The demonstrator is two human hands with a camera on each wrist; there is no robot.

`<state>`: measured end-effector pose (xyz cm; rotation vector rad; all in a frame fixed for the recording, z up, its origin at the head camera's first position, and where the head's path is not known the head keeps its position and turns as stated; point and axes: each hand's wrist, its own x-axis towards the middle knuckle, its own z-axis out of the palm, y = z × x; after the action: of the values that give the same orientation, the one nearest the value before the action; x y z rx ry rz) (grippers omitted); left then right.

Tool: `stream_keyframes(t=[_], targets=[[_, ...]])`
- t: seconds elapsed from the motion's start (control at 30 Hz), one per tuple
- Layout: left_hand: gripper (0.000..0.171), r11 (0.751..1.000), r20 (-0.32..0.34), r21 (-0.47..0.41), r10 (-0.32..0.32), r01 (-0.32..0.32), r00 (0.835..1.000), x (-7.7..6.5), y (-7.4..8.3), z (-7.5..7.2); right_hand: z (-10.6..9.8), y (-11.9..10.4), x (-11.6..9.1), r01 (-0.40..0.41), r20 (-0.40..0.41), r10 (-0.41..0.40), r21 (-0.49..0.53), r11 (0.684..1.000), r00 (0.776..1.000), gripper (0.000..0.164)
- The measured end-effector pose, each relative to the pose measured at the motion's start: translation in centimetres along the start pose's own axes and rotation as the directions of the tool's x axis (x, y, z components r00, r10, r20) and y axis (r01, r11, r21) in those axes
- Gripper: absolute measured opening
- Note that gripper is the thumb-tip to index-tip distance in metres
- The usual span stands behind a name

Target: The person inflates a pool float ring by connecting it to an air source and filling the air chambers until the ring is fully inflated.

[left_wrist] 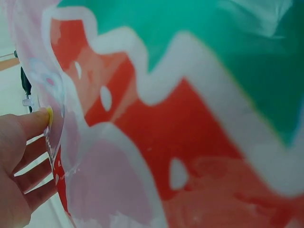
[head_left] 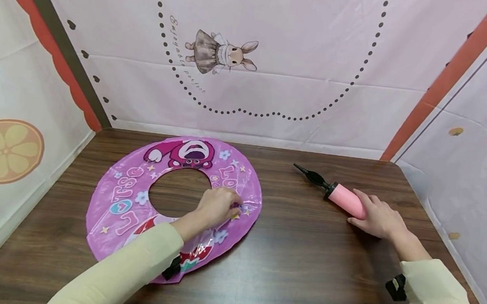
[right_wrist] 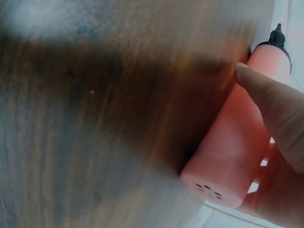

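Note:
A flat-looking purple swim ring (head_left: 106, 208) printed with a pink bear, flowers and lettering lies at left on the table. Over its right side reaches my left hand (head_left: 217, 206), fingers loosely bent, the thumb tip touching the vinyl in the left wrist view. A small clear valve (left_wrist: 28, 102) shows just beyond that thumb (left_wrist: 33, 122). My right hand (head_left: 378, 215) grips the rear of a pink hand pump (head_left: 348, 201), whose black nozzle points away to the left. In the right wrist view, thumb and fingers wrap the pump's barrel (right_wrist: 237, 128); small holes dot its end.
The brown wooden table (head_left: 285, 270) stretches between ring and pump. A pale fabric backdrop (head_left: 303, 51) with a printed rabbit rises behind it, and side cloths (head_left: 470, 155) stand close at left and right. A black wrist camera (head_left: 397, 287) sits below the right sleeve.

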<state>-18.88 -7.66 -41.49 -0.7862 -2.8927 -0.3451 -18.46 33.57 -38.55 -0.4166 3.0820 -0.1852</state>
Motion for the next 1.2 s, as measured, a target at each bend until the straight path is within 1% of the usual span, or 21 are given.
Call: stream_keyframes(t=[0.13,0.27,0.4,0.5,0.63,0.83,1.07,1.13,1.2], targets=[[0.02,1.0,0.001,-0.004,0.005,-0.005,1.0,0.1,0.0,-0.2,0.2,0.2,-0.2,0.026,-0.038,-0.025,0.014,1.0,0.999,0.071],[0.02,1.0,0.0,-0.014,0.007,-0.007,1.0,0.1,-0.1,-0.3,0.2,0.2,-0.3,0.033,-0.055,-0.032,0.027,0.999,0.998,0.065],[0.021,1.0,-0.002,-0.015,0.007,-0.007,1.0,0.2,-0.4,-0.2,0.2,0.2,-0.3,0.046,-0.071,-0.044,0.026,0.999,0.997,0.065],[0.022,1.0,-0.003,-0.016,0.011,-0.011,1.0,0.3,-0.4,-0.2,0.0,0.3,-0.3,0.076,-0.103,-0.075,0.004,0.997,0.992,0.064],[0.021,1.0,-0.015,-0.015,0.019,-0.019,1.0,0.3,-0.5,-0.3,-0.3,0.2,-0.3,0.123,-0.153,-0.128,-0.046,0.991,0.98,0.062],[0.022,1.0,-0.016,-0.013,0.019,-0.019,1.0,0.2,-0.4,-0.4,-0.9,-0.9,-0.3,0.165,-0.174,-0.18,-0.095,0.982,0.968,0.062],[0.021,1.0,-0.003,0.001,0.02,-0.02,1.0,0.3,-0.4,-0.4,-1.5,-2.7,-0.3,0.227,-0.204,-0.256,-0.156,0.961,0.945,0.064],[0.021,1.0,-0.001,0.0,0.021,-0.021,1.0,0.3,-0.4,-0.4,-1.8,-3.3,-0.3,0.253,-0.208,-0.286,-0.169,0.953,0.935,0.065],[0.021,1.0,-0.003,-0.001,0.022,-0.022,1.0,0.3,-0.5,-0.4,-2.0,-3.8,-0.4,0.287,-0.223,-0.324,-0.183,0.94,0.919,0.067]])
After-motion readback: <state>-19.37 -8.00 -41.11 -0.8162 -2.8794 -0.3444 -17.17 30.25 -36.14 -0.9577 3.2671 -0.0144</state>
